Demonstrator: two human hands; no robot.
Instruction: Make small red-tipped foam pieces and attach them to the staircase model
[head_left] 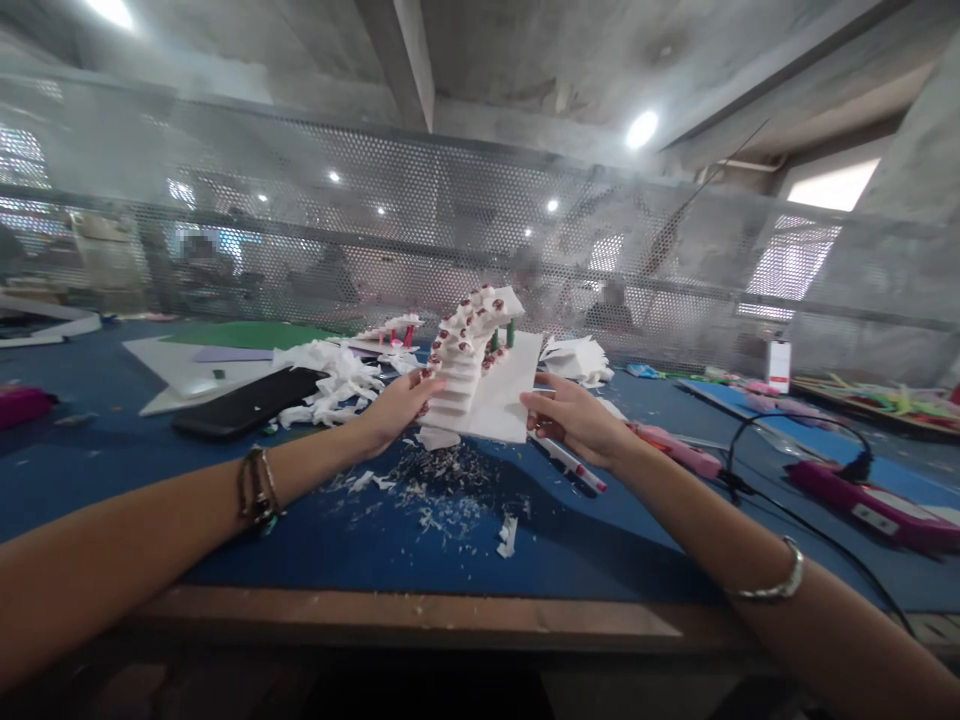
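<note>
Between my hands, a small white model staircase (459,384) is held up over the table, tilted toward me. Dark red beads or flowers line its curved edges, and green posts stand under its upper end. My left hand (401,405) grips the model's left side, its fingers partly hidden behind. On the other side, my right hand (574,415) pinches the edge of the white base board (514,400). Below the right hand lies a white pen with a red end (577,468). White and dark scraps (450,495) are scattered beneath the model.
At left are a black flat case (247,403), crumpled white paper (334,380) and a green sheet (240,335). A pink glue gun (679,450), black cable and purple power strip (874,508) lie at right. Behind the table stands a perforated metal screen (465,215).
</note>
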